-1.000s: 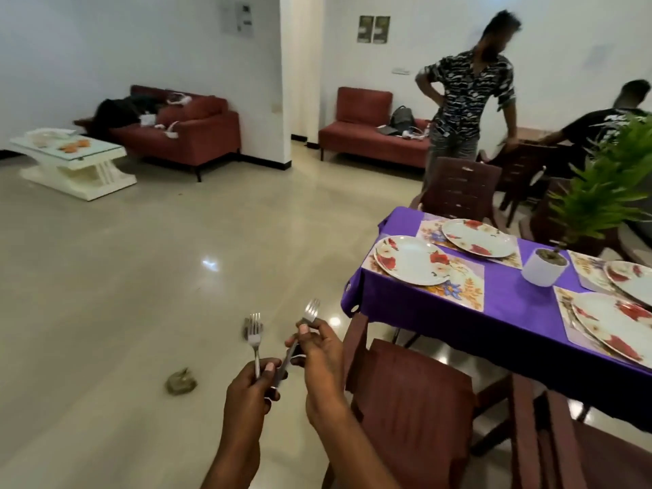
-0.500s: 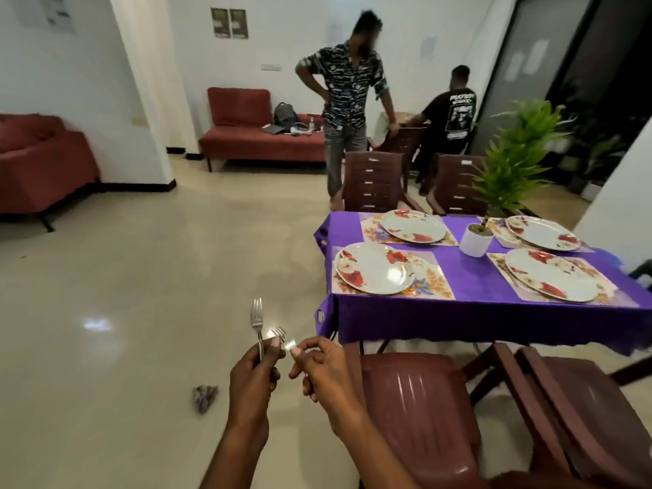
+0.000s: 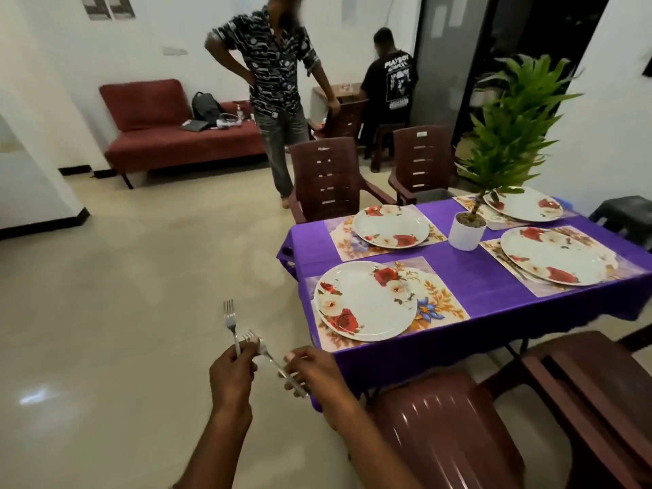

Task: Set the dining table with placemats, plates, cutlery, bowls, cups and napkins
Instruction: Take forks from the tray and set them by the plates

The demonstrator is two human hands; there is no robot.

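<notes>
Left hand (image 3: 231, 374) grips a steel fork (image 3: 230, 324) upright; right hand (image 3: 310, 370) pinches a second steel fork (image 3: 273, 361), now tilted flat. Purple-clothed table (image 3: 469, 273) has swung closer, at 1 o'clock; forks not yet placed by the floral plates (image 3: 365, 300).

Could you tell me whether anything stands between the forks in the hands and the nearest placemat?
Nothing on the table blocks it. The left hand and right hand each hold a fork short of the table edge. A brown chair stands at that place setting, below the nearest placemat.
</notes>
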